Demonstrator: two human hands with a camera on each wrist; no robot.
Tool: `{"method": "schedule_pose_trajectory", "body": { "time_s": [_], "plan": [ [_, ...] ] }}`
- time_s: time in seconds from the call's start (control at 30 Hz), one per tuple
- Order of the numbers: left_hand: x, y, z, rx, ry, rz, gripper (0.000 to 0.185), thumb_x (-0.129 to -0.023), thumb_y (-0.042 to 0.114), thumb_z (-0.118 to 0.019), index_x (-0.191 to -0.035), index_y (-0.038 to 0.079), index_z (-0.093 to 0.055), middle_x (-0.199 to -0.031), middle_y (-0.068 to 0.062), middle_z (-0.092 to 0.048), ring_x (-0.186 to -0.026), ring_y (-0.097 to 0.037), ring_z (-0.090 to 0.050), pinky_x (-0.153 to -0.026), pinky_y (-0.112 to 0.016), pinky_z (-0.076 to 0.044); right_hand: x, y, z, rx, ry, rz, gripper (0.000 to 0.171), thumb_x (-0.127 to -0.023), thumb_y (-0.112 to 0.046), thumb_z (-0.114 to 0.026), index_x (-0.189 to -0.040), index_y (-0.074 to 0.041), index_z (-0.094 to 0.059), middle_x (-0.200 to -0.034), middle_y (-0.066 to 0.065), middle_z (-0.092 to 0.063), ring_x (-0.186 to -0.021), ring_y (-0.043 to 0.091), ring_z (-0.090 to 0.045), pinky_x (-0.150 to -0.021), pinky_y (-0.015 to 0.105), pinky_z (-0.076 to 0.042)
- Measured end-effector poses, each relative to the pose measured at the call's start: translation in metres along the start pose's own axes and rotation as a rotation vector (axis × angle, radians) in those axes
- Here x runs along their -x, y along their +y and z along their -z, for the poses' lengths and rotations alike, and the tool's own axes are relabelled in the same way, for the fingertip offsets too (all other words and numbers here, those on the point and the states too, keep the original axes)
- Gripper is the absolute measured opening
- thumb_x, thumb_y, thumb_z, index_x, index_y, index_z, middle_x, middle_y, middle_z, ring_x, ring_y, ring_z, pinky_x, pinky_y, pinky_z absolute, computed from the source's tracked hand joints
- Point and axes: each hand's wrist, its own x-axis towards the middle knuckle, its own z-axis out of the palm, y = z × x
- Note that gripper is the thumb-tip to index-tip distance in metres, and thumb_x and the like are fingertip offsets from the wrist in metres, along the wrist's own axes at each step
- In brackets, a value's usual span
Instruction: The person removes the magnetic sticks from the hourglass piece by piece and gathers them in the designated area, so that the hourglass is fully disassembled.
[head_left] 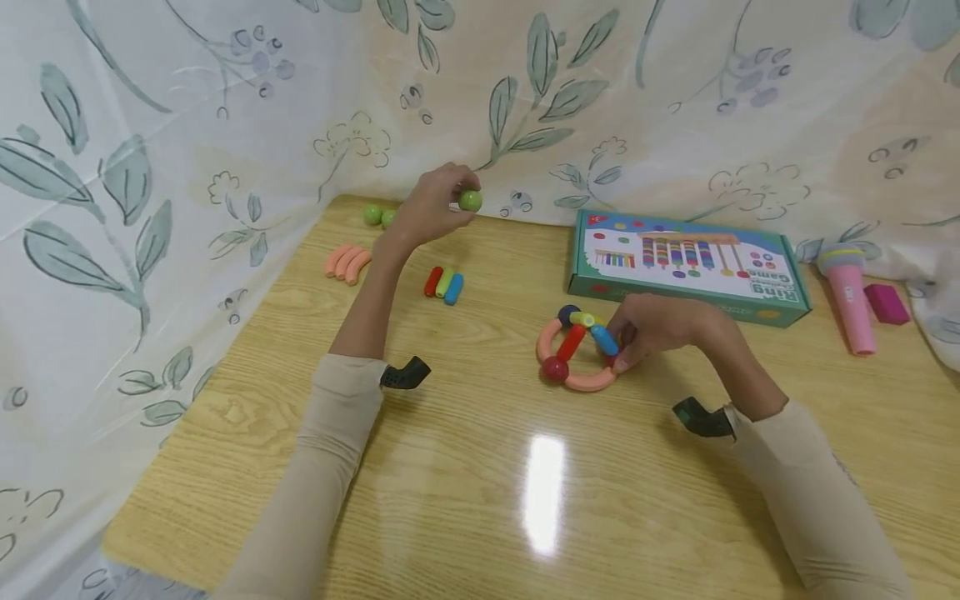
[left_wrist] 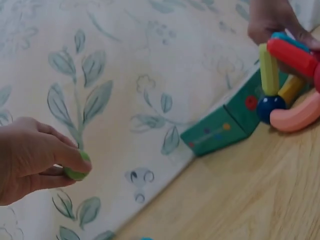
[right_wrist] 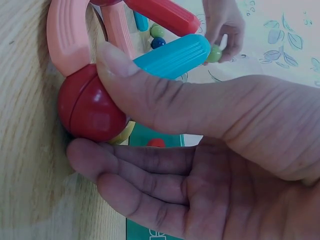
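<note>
Raised over the back of the table, my left hand point(head_left: 435, 204) pinches a green ball point(head_left: 471, 201) between thumb and fingers. My right hand point(head_left: 652, 329) grips a dark red ball point(right_wrist: 92, 105) at the right side of a toy structure, thumb on one side and fingers on the other. The structure rests on the table, with curved pink pieces point(head_left: 590, 381) forming its base ring. Another red ball point(head_left: 555, 369) and a dark blue ball point(head_left: 569, 316) sit at its joints. A red stick point(head_left: 572, 342), a blue stick point(head_left: 604, 341) and a yellow-green stick point(head_left: 581, 318) lean together above it.
Behind the structure lies a green toy box point(head_left: 690, 262). A pink microphone point(head_left: 849, 300) and a magenta block point(head_left: 887, 304) are at the right. On the left are curved pink pieces point(head_left: 347, 263), short sticks point(head_left: 444, 284) and green balls point(head_left: 372, 215). Patterned cloth point(head_left: 637, 100) rises along the back.
</note>
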Motion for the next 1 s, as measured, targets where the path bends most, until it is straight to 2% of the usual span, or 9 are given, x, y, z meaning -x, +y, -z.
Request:
{"method": "schedule_pose_trajectory", "body": {
  "time_s": [0.17, 0.27, 0.4, 0.47, 0.63, 0.8, 1.0],
  "plan": [
    [0.0, -0.021, -0.008, -0.044, 0.063, 0.076, 0.029, -0.077, 0.01, -0.07, -0.102, 0.004, -0.056, -0.102, -0.005, -0.061, -0.098, -0.019, -0.058, -0.088, -0.028, -0.044, 0.0, 0.0, 0.0, -0.015, 0.007, 0.0, 0.016, -0.077, -0.028, -0.073, -0.083, -0.015, -0.067, -0.069, -0.004, -0.057, -0.065, 0.01, -0.047, -0.06, 0.025, -0.038],
    [0.0, -0.034, -0.013, -0.126, 0.07, 0.117, 0.028, -0.079, 0.014, -0.068, -0.105, 0.006, -0.06, -0.106, -0.005, -0.063, -0.102, -0.022, -0.056, -0.091, -0.033, -0.04, 0.0, 0.001, -0.001, -0.008, 0.006, -0.007, 0.015, -0.077, -0.029, -0.073, -0.083, -0.016, -0.067, -0.07, -0.004, -0.057, -0.065, 0.01, -0.047, -0.061, 0.026, -0.039],
    [0.004, -0.048, -0.017, -0.265, 0.026, 0.197, 0.028, -0.081, 0.014, -0.064, -0.109, 0.014, -0.066, -0.114, -0.002, -0.063, -0.109, -0.026, -0.051, -0.091, -0.047, -0.031, 0.0, 0.001, -0.003, 0.021, 0.002, 0.001, 0.015, -0.077, -0.032, -0.072, -0.083, -0.019, -0.068, -0.072, -0.006, -0.06, -0.066, 0.009, -0.05, -0.064, 0.027, -0.043],
    [0.006, -0.052, -0.019, -0.301, -0.003, 0.223, 0.029, -0.08, 0.016, -0.066, -0.109, 0.017, -0.067, -0.118, -0.001, -0.061, -0.113, -0.026, -0.049, -0.091, -0.051, -0.027, 0.0, 0.001, -0.004, 0.011, 0.003, 0.003, 0.015, -0.077, -0.031, -0.072, -0.083, -0.018, -0.068, -0.072, -0.006, -0.06, -0.066, 0.009, -0.05, -0.064, 0.027, -0.043],
    [0.009, -0.06, -0.027, -0.354, -0.002, 0.258, 0.028, -0.078, 0.02, -0.072, -0.104, 0.014, -0.065, -0.115, -0.002, -0.062, -0.114, -0.026, -0.047, -0.095, -0.053, -0.022, 0.001, 0.001, -0.004, -0.029, 0.015, 0.022, 0.014, -0.077, -0.027, -0.073, -0.083, -0.015, -0.068, -0.072, -0.003, -0.059, -0.066, 0.011, -0.049, -0.065, 0.028, -0.044],
    [0.014, -0.067, -0.033, -0.37, 0.028, 0.303, 0.026, -0.081, 0.021, -0.069, -0.105, 0.011, -0.062, -0.107, -0.004, -0.064, -0.104, -0.026, -0.05, -0.096, -0.053, -0.022, 0.002, -0.001, -0.003, -0.019, 0.008, 0.011, 0.015, -0.077, -0.028, -0.072, -0.083, -0.015, -0.067, -0.074, -0.003, -0.06, -0.067, 0.011, -0.05, -0.066, 0.03, -0.045],
    [0.017, -0.072, -0.039, -0.379, 0.069, 0.308, 0.028, -0.082, 0.02, -0.068, -0.107, 0.009, -0.059, -0.104, -0.007, -0.064, -0.102, -0.03, -0.053, -0.094, -0.054, -0.022, 0.003, 0.0, -0.004, -0.01, 0.014, 0.015, 0.014, -0.077, -0.027, -0.073, -0.081, -0.016, -0.067, -0.073, -0.004, -0.059, -0.066, 0.01, -0.049, -0.066, 0.029, -0.044]
  ]
}}
